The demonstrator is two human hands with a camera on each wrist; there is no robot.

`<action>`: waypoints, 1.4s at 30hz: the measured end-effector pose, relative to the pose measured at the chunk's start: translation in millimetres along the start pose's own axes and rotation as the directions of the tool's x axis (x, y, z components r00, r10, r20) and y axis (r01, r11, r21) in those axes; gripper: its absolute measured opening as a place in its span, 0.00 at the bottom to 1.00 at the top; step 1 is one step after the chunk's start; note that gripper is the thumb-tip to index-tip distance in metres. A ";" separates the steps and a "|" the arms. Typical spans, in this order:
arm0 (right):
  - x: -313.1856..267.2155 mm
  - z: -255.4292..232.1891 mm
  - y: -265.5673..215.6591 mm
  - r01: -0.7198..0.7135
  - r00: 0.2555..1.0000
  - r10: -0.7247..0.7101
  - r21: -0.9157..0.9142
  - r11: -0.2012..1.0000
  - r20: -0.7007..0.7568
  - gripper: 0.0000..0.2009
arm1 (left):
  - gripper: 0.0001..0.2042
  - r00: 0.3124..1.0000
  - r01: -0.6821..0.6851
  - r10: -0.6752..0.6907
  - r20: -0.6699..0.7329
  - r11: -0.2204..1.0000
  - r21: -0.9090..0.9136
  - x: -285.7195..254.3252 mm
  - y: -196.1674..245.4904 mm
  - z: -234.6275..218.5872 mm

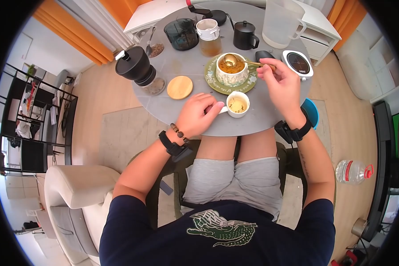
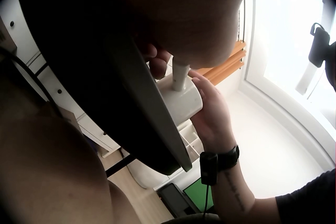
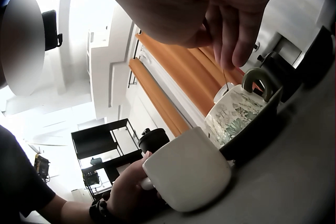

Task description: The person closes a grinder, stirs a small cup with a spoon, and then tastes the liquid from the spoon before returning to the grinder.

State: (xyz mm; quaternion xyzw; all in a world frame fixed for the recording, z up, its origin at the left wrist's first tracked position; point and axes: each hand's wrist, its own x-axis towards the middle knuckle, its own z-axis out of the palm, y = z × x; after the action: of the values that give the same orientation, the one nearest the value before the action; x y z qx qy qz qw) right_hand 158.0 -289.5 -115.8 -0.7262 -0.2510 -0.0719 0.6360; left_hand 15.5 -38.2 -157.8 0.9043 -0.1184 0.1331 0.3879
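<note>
My left hand (image 1: 198, 114) pinches the handle of a small white cup (image 1: 238, 114) near the table's front edge. Pale yellow liquid with dark bits at the bottom shows inside it. In the right wrist view the same cup (image 3: 189, 171) is tilted. Just behind it, a patterned bowl (image 1: 233, 79) of orange-brown liquid sits on a green plate (image 1: 213, 83) with lettering round its rim. My right hand (image 1: 283, 84) is raised to the right of the bowl and pinches the handle of a gold spoon (image 1: 230, 59), whose head is over the bowl's liquid.
A black grinder (image 1: 133, 66) and a round wooden lid (image 1: 180, 87) stand at the left. Behind the bowl are a white-topped jar (image 1: 208, 30), a black lidded pot (image 1: 244, 36) and a clear jug (image 1: 279, 26). A white scale (image 1: 298, 64) lies at the right edge.
</note>
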 end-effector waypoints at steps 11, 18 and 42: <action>7.9 -2.7 3.3 -0.221 0.968 0.201 0.127 0.967 0.149 0.13 | 0.16 1.000 -0.011 0.011 0.004 1.000 0.014 -0.2 0.0 0.4; 10.8 -12.5 -7.7 -0.437 0.898 0.411 0.206 0.875 0.161 0.13 | 0.17 0.999 -0.030 0.030 -0.026 1.000 -0.007 0.9 -0.2 2.9; 18.8 -54.2 -18.7 -0.494 0.869 0.470 0.249 0.833 0.154 0.15 | 0.18 0.997 -0.035 0.034 -0.065 0.999 -0.027 1.1 1.0 5.1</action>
State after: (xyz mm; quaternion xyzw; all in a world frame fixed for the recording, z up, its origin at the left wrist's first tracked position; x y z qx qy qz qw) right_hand 177.3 -335.1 -81.4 -0.6708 -0.0945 0.1582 0.7184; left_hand 17.0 -42.7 -160.2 0.8918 -0.1234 0.1671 0.4018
